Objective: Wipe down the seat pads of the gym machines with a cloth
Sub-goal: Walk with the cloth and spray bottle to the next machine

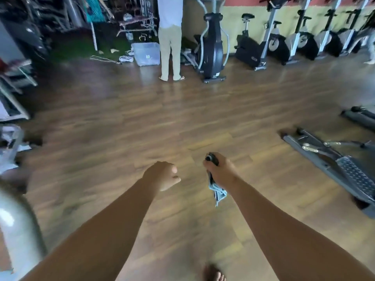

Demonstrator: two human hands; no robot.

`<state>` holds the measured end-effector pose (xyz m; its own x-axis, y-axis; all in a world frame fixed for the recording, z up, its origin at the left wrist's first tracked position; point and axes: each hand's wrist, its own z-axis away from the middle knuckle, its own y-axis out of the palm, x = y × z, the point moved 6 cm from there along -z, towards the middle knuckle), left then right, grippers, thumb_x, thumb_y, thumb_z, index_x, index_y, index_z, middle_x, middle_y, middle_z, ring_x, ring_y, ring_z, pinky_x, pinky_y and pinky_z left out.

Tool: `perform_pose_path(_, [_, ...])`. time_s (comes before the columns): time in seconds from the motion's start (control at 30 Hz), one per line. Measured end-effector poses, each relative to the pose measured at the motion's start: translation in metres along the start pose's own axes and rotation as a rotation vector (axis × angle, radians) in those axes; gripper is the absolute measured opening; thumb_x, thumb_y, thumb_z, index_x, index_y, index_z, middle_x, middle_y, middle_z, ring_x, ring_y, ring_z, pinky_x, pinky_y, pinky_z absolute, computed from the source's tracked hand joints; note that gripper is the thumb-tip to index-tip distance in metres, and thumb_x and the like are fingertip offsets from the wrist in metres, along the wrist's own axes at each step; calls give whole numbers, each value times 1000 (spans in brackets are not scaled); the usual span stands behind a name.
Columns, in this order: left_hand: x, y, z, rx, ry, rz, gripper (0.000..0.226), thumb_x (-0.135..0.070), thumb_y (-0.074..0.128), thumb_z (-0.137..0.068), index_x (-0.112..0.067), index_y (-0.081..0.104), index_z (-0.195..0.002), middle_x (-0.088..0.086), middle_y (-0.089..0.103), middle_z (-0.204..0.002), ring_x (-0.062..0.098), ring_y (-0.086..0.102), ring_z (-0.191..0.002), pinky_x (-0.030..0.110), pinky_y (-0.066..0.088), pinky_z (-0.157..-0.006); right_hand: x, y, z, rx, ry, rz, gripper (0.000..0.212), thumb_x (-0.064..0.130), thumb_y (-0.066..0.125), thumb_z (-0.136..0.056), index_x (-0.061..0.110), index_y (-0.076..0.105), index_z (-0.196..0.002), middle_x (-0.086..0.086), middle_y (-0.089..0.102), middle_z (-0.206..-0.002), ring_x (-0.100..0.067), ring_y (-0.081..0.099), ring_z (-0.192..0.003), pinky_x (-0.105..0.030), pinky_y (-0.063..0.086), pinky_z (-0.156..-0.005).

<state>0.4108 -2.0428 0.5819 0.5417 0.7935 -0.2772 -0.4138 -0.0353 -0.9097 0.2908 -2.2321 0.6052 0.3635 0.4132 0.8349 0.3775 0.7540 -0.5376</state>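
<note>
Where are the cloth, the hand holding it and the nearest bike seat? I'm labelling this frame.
cloth (218, 194): head view, hanging blue fold.
right hand (220, 171): head view, back of hand.
bike seat (248, 16): head view, saddle top.

You stand on a glossy wood-plank floor (125, 118); exercise bikes (251, 49) line the yellow wall (235, 23) ahead, an elliptical trainer (213, 47) beside them

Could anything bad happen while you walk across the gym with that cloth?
Maybe. The blue cloth dangles loosely from the right hand, which also grips a dark object, so it could slip to the wooden floor. The low grey machine sticks out on the right, and the foot looks to be in an open sandal, so a stubbed toe seems possible. The left hand is curled with nothing seen in it.
</note>
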Motion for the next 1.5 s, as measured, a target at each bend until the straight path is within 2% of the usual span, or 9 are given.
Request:
perform_pose_path(0.2, [26, -42, -105, -19, -137, 83, 47, -50, 61, -97, -28, 63, -138, -3, 62, -144, 20, 56, -132, 37, 48, -105, 34, 4, -149, 99, -88, 23, 7, 33, 61, -96, 28, 60, -91, 5, 56, -67, -13, 54, -62, -14, 37, -50])
perform_pose_path(0.37, [80, -81, -199, -43, -204, 95, 46, -51, 58, -100, -29, 61, -140, -4, 60, -146, 20, 54, -135, 37, 47, -108, 62, 49, -271, 167, -167, 54, 9, 41, 60, -92, 34, 55, -90, 8, 58, -72, -17, 57, -71, -34, 40, -68])
perform_pose_path(0.53, [155, -133, -299, -64, -234, 76, 46, -54, 59, -99, -31, 64, -137, -3, 63, -142, 21, 53, -135, 38, 47, -108, 96, 102, -392, 212, -157, -2, 17, 37, 60, -94, 32, 51, -81, 6, 49, -63, -17, 49, -59, -35, 36, -63])
perform_pose_path(0.83, [272, -234, -479, -49, -301, 50, 44, -54, 58, -99, -32, 63, -138, -1, 60, -142, 24, 46, -138, 36, 43, -109, 156, 180, -614, 259, -146, -20, 12, 47, 59, -89, 35, 56, -86, 7, 54, -68, -18, 53, -64, -40, 42, -67])
perform_pose_path(0.93, [312, -261, -547, -72, -347, 59, 45, -54, 58, -99, -31, 64, -137, 0, 59, -143, 25, 44, -140, 38, 42, -113, 181, 209, -697, 288, -178, -8, 27, 56, 56, -87, 35, 59, -102, 2, 66, -83, -22, 65, -76, -47, 52, -75])
perform_pose_path(1.03, [351, -290, -611, -87, -403, 97, 46, -55, 58, -98, -32, 64, -137, 2, 56, -147, 26, 42, -143, 38, 39, -116, 211, 240, -785, 346, -227, 2, 23, 51, 61, -88, 37, 60, -105, 1, 69, -95, -22, 69, -89, -47, 55, -85])
perform_pose_path(1.2, [419, -350, -699, -138, -515, 178, 47, -56, 57, -94, -35, 64, -135, -3, 55, -151, 23, 46, -142, 37, 42, -115, 274, 299, -923, 415, -254, -4, 38, 63, 61, -74, 39, 63, -103, 2, 73, -93, -25, 71, -89, -51, 56, -90])
perform_pose_path(1.4, [521, -410, -778, -147, -596, 215, 45, -56, 55, -96, -36, 62, -136, -1, 55, -147, 24, 44, -141, 42, 43, -114, 359, 386, -1033, 454, -296, 7, 40, 61, 61, -72, 33, 66, -101, 3, 73, -91, -23, 71, -88, -40, 55, -88])
perform_pose_path(1.5, [590, -442, -821, -163, -613, 215, 46, -57, 57, -94, -35, 63, -134, -1, 57, -147, 24, 46, -140, 42, 43, -113, 389, 446, -1096, 502, -322, -40, 35, 61, 64, -76, 36, 66, -101, 6, 70, -87, -23, 69, -85, -53, 55, -91])
